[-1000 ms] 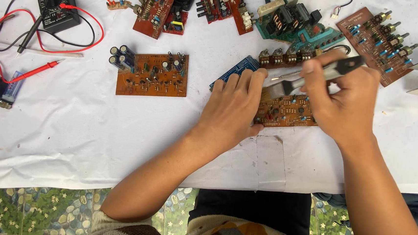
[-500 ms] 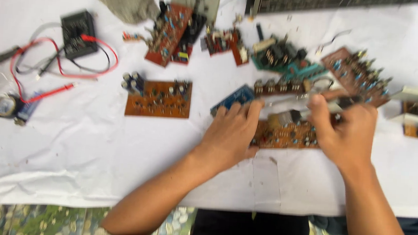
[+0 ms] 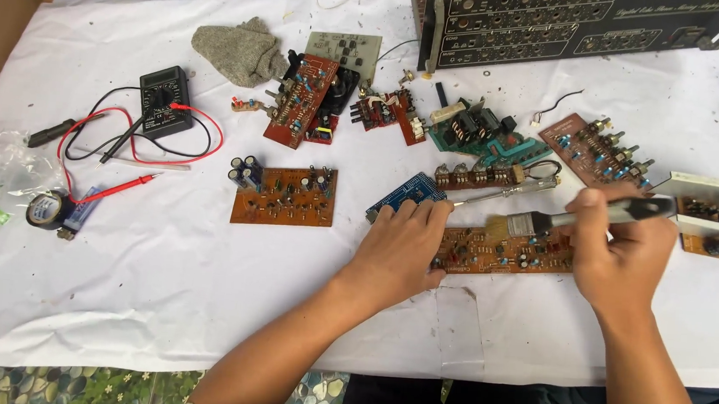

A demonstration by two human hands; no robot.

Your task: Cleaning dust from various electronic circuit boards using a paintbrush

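Nearest us, our left hand point(image 3: 403, 249) lies flat and open, pinning one long brown circuit board point(image 3: 503, 253) on the tabletop point(image 3: 159, 298). Our right hand point(image 3: 621, 258) is closed around one paintbrush point(image 3: 578, 216), bristles on that board. Bare cloth lies open toward the near edge. Farther left sits a second brown board point(image 3: 284, 197), one multimeter point(image 3: 164, 100) beyond, and one black amplifier point(image 3: 574, 23) at the far edge.

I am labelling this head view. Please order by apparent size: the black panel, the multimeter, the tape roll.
1. black panel, though cut off by the frame
2. multimeter
3. tape roll
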